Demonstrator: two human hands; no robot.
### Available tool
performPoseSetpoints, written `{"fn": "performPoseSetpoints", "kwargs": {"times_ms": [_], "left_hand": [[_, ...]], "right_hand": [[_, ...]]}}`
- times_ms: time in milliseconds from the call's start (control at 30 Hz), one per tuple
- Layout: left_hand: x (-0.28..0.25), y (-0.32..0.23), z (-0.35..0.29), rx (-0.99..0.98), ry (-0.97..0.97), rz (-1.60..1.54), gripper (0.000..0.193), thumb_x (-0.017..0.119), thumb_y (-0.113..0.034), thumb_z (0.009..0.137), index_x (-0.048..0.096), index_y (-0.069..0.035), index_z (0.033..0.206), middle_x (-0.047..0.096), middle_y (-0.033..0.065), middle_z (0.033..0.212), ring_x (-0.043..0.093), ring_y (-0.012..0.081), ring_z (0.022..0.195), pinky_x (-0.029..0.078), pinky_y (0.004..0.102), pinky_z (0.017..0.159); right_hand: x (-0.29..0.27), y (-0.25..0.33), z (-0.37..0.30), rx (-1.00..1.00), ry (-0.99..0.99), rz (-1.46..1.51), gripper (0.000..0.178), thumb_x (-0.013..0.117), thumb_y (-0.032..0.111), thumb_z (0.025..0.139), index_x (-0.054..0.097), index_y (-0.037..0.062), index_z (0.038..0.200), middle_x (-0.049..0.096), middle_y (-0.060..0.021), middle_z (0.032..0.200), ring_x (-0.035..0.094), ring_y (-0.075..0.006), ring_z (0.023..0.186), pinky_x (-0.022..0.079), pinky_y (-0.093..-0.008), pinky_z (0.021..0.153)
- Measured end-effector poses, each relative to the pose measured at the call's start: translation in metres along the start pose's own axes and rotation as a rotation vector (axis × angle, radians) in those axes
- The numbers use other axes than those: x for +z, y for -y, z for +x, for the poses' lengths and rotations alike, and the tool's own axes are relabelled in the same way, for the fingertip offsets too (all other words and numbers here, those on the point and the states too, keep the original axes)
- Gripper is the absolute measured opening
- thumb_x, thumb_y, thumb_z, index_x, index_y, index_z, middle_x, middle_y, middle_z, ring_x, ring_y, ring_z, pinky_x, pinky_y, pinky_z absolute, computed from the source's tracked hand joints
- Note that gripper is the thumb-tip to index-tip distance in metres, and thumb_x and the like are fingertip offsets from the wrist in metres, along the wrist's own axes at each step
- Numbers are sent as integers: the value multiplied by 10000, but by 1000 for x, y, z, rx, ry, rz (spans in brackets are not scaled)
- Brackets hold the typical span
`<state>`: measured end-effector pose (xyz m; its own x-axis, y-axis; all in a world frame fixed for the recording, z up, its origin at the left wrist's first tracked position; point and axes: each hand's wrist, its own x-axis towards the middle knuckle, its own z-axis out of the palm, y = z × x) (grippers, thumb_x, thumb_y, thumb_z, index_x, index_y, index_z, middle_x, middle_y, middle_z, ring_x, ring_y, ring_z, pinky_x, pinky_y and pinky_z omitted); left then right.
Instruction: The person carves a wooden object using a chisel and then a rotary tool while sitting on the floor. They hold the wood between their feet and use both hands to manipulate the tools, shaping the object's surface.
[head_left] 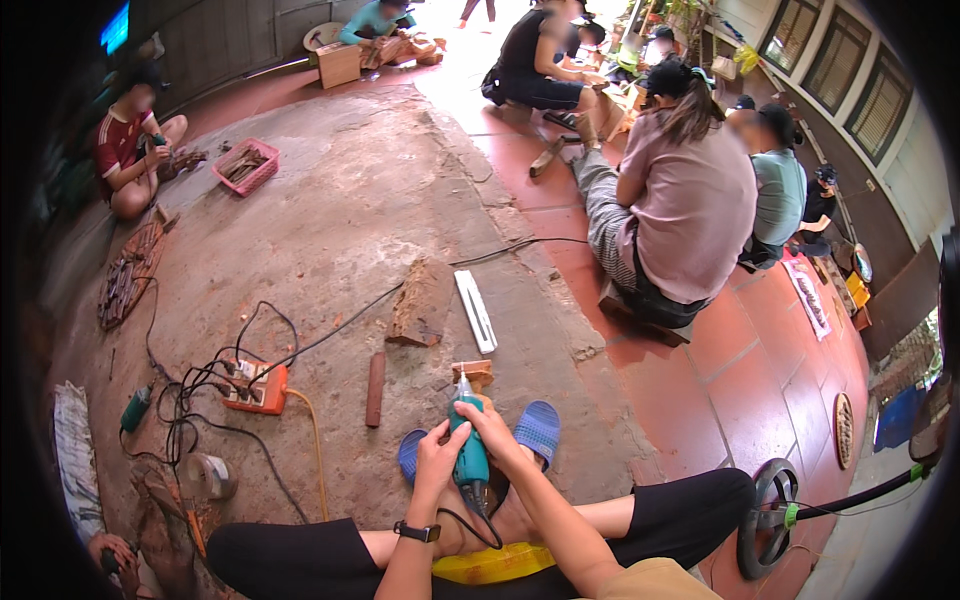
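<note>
Both my hands are closed around a teal electric die grinder (pixel 471 464), held low between my legs with its nose pointing away from me. My left hand (pixel 437 455) grips its left side, and my right hand (pixel 489 428) wraps its right side near the front. From the back end a black cord loops down. Just past the grinder's tip is a small reddish-brown wood block (pixel 474 373); whether the tip touches it I cannot tell. Blue slippers (pixel 538 430) are on my feet. A yellow thing (pixel 492 563) lies under my wrists.
An orange power strip (pixel 257 388) with tangled black cords lies left. Ahead are a wood chunk (pixel 421 303), a dark wood stick (pixel 375 390) and a white slotted bar (pixel 475 312). A seated person (pixel 690 190) is at right. A pink basket (pixel 246 167) stands far left.
</note>
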<state>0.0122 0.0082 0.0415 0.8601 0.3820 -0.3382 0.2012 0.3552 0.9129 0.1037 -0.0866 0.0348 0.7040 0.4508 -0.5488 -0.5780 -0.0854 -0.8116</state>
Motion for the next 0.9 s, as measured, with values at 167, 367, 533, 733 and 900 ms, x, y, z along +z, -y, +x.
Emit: {"fn": "performPoseSetpoints", "kwargs": {"times_ms": [167,367,533,733,900], "left_hand": [[-3,0,0,-17,4,-1,330,658,-239,935,670,29,1128,670,19,950,595,56,798,485,211,709],[-2,-1,-1,-3,-11,43,374,676,-265,924,660,40,1139,672,26,944,605,58,798,492,210,707],[-3,4,2,-9,0,46,383,676,-259,926,651,41,1161,672,28,942,608,58,800,496,210,705],[-3,8,3,4,12,-42,420,691,-289,912,651,47,1161,690,42,923,615,63,790,502,223,693],[-1,-3,-2,-13,5,24,367,670,-261,929,659,40,1140,667,24,944,596,54,802,488,211,712]], "right_hand": [[1,4,1,20,-2,-48,341,653,348,896,640,33,1025,645,-47,904,618,-118,769,512,-271,646],[0,8,-1,4,34,-60,435,657,402,878,651,10,1066,661,-71,975,630,-136,826,512,-273,703],[-2,2,0,14,22,1,488,658,417,878,652,-8,1117,672,-85,1025,631,-145,902,506,-274,772],[2,6,-1,-19,16,-38,478,656,405,885,650,-12,1117,667,-80,1022,628,-143,895,507,-273,767],[3,12,-5,-5,50,-22,469,660,403,882,649,-7,1109,664,-77,996,628,-138,856,510,-268,723]]}}
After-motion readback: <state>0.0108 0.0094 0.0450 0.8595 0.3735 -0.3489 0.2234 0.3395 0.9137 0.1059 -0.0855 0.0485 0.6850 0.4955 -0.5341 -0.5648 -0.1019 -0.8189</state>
